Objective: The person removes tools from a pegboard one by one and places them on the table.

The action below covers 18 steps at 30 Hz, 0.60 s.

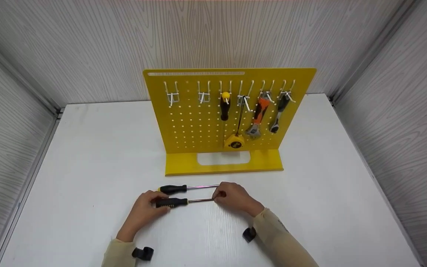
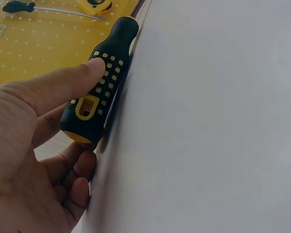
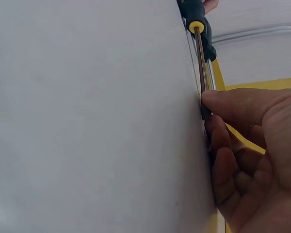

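Note:
Two screwdrivers lie side by side in front of the pegboard, handles to the left. My left hand (image 1: 145, 213) grips the nearer screwdriver (image 2: 114, 46) by its black handle, which has yellow dots and a hanging slot. The thumb lies on top of the handle in the left wrist view. At the other end, my right hand (image 1: 234, 199) pinches the dark tip of the same shaft between thumb and forefinger. Just behind is the second screwdriver (image 1: 174, 189), black with a yellow end; the right hand hides its tip in the head view.
The yellow pegboard (image 1: 184, 129) stands on the white table (image 1: 98, 148). On its hooks hang a third screwdriver (image 1: 225, 109), a yellow tape measure (image 1: 234, 141), an orange-handled adjustable wrench (image 1: 260, 111) and a dark-handled metal tool (image 1: 282, 104). Two hooks (image 1: 172, 97) at the left bear nothing.

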Tool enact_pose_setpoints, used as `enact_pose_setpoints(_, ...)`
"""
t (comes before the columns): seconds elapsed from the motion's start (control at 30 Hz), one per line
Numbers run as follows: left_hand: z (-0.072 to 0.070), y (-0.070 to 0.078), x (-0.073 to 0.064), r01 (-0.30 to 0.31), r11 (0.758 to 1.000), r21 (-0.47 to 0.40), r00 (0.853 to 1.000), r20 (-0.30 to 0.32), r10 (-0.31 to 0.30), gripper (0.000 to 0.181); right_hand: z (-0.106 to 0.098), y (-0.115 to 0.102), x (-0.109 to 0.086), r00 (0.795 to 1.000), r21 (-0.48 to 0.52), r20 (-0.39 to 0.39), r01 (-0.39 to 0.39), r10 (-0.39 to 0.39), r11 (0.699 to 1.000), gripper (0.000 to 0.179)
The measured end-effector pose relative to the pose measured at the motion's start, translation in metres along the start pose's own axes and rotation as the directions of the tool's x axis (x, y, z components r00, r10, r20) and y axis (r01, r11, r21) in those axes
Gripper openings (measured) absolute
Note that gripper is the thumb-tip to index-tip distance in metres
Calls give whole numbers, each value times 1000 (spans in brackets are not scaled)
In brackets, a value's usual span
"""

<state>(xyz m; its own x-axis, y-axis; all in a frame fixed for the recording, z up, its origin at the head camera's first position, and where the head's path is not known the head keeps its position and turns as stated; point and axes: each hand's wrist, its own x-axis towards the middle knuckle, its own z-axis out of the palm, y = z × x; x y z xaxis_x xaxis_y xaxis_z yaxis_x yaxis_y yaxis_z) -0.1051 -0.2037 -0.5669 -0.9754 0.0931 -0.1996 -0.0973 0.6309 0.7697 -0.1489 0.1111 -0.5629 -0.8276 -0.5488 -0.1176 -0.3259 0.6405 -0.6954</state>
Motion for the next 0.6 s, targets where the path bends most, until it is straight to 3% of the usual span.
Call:
enact_pose_setpoints(0.3, -3, 3, -2, 36, 999, -7, 999, 17, -36, 34, 0, 3, 0, 1000, 20, 10, 13, -13, 1000, 13)
enact_pose_setpoints(0.6, -10, 10, -9, 62, 996, -56, 997, 40, -60, 37, -9, 7, -6, 998, 153, 59, -27, 18, 988, 11)
